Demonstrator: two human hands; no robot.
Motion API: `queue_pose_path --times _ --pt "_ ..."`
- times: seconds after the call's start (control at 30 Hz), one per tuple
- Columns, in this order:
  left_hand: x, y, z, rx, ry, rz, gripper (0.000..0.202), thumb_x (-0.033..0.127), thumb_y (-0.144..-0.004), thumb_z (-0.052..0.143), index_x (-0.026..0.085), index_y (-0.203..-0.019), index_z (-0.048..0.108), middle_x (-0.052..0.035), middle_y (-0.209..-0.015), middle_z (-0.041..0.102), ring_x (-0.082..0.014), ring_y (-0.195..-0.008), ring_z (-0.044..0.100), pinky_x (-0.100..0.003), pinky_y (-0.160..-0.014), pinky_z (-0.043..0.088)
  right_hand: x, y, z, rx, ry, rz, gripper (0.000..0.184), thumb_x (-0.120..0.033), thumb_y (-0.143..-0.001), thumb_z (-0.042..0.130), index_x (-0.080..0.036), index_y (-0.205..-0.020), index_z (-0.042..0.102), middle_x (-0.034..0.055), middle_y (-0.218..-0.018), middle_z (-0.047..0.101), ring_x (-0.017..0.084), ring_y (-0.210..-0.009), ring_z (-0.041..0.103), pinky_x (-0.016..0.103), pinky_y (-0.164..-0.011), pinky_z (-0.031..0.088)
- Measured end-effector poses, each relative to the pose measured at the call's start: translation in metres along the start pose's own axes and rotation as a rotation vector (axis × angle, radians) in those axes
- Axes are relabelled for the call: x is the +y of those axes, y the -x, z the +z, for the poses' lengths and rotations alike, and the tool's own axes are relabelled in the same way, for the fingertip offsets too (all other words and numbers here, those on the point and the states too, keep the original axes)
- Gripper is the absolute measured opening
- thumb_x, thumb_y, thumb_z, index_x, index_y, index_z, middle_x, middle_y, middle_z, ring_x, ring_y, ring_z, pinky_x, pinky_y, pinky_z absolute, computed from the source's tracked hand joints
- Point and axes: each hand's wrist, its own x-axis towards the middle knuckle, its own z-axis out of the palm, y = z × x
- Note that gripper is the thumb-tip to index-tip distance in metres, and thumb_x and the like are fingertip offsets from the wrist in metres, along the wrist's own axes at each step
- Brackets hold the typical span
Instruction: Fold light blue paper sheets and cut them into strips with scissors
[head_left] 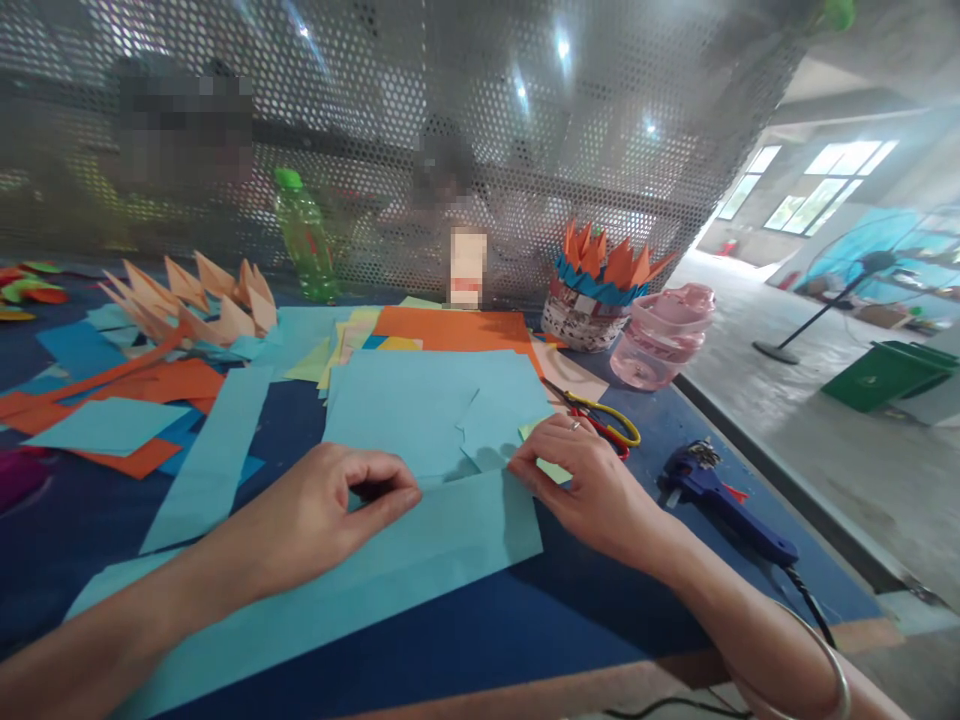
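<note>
A long light-blue paper strip [420,545] lies slantwise along the front of the table. My left hand [330,500] is closed, thumb and fingers pinching the strip's upper edge near its middle. Close to the strip's right end, my right hand [581,475] pinches the same edge. Just behind them sits a stack of light-blue paper sheets [397,400], with a cut or torn line on the top sheet. Scissors [611,420] with yellow and red handles lie beyond my right hand. To its right rests a blue glue gun [724,500] with its cord.
Orange paper [457,328] lies behind the stack. Paper scraps [112,425] and a peach folded-paper ring [199,305] cover the left. At the back stand a green-capped bottle [306,235], an orange-spiked paper piece [600,285] and a pink bottle [664,335], before a perforated metal screen [360,130].
</note>
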Motion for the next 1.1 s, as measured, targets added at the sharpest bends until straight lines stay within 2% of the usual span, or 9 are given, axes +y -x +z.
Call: queue_pose_path --times 0.13,0.23,0.37,0.4,0.5,0.63,0.87,1.1 --pt "-0.002 0.0 -0.003 0.021 -0.007 -0.005 0.032 0.044 -0.085 0.049 0.02 -0.074 0.068 0.0004 -0.07 0.067 -0.0171 -0.068 0.058 -0.026 -0.062 0.041 0.014 0.0 -0.011 0.12 0.112 0.085 0.021 -0.019 -0.091 0.053 -0.018 -0.071 0.058 0.0008 -0.071 0.062 0.016 -0.075 0.053 0.031 -0.073 0.034" --pt "-0.003 0.0 0.0 0.004 -0.003 0.009 0.033 0.043 -0.085 0.048 0.02 -0.073 0.067 0.0008 -0.068 0.066 -0.0162 -0.066 0.056 -0.025 -0.059 0.04 0.01 -0.002 -0.011 0.201 0.142 0.105 0.02 -0.023 -0.094 0.05 -0.018 -0.077 0.06 0.0023 -0.077 0.065 0.018 -0.08 0.055 0.032 -0.074 0.035" --pt "-0.002 -0.001 0.008 -0.012 -0.04 0.049 0.032 0.041 -0.086 0.048 0.019 -0.072 0.066 0.0016 -0.065 0.063 -0.0151 -0.064 0.054 -0.024 -0.058 0.038 -0.017 -0.001 0.008 0.073 0.153 -0.064 0.019 -0.029 -0.096 0.048 -0.02 -0.106 0.062 0.0049 -0.099 0.068 0.02 -0.095 0.056 0.037 -0.088 0.032" --pt "-0.001 -0.001 0.011 -0.014 -0.055 0.06 0.033 0.041 -0.086 0.047 0.019 -0.072 0.066 0.0017 -0.065 0.063 -0.0149 -0.063 0.054 -0.025 -0.058 0.037 -0.024 0.0 0.014 0.043 0.173 -0.105 0.02 -0.03 -0.096 0.049 -0.02 -0.108 0.061 0.005 -0.099 0.068 0.02 -0.096 0.056 0.038 -0.09 0.03" --pt "0.002 0.0 0.017 -0.027 -0.072 0.09 0.032 0.04 -0.087 0.047 0.019 -0.071 0.066 0.0022 -0.064 0.064 -0.0146 -0.063 0.055 -0.024 -0.059 0.037 -0.036 0.003 0.027 -0.048 0.207 -0.164 0.018 -0.028 -0.096 0.049 -0.018 -0.097 0.063 0.0041 -0.085 0.067 0.02 -0.089 0.055 0.039 -0.091 0.029" --pt "0.005 0.001 0.021 -0.021 -0.057 0.129 0.03 0.038 -0.087 0.049 0.02 -0.071 0.067 0.0031 -0.065 0.065 -0.0137 -0.062 0.055 -0.024 -0.06 0.038 -0.039 0.004 0.028 -0.047 0.154 -0.158 0.021 -0.023 -0.095 0.05 -0.016 -0.079 0.062 0.0024 -0.074 0.063 0.017 -0.078 0.053 0.035 -0.086 0.03" --pt "-0.002 -0.001 0.012 -0.014 -0.061 0.074 0.031 0.042 -0.086 0.05 0.021 -0.074 0.068 0.0026 -0.067 0.066 -0.0149 -0.064 0.056 -0.023 -0.058 0.038 -0.025 0.002 0.021 -0.06 0.085 -0.067 0.019 -0.017 -0.093 0.053 -0.016 -0.074 0.059 0.0002 -0.07 0.062 0.015 -0.074 0.051 0.031 -0.077 0.031" --pt "-0.005 -0.003 -0.004 0.025 -0.083 0.001 0.033 0.044 -0.084 0.05 0.02 -0.073 0.068 0.0017 -0.065 0.066 -0.015 -0.06 0.053 -0.024 -0.055 0.035 -0.003 -0.001 0.011 -0.038 0.119 0.005 0.022 -0.022 -0.094 0.053 -0.018 -0.074 0.059 -0.0006 -0.071 0.064 0.015 -0.076 0.053 0.031 -0.077 0.03"
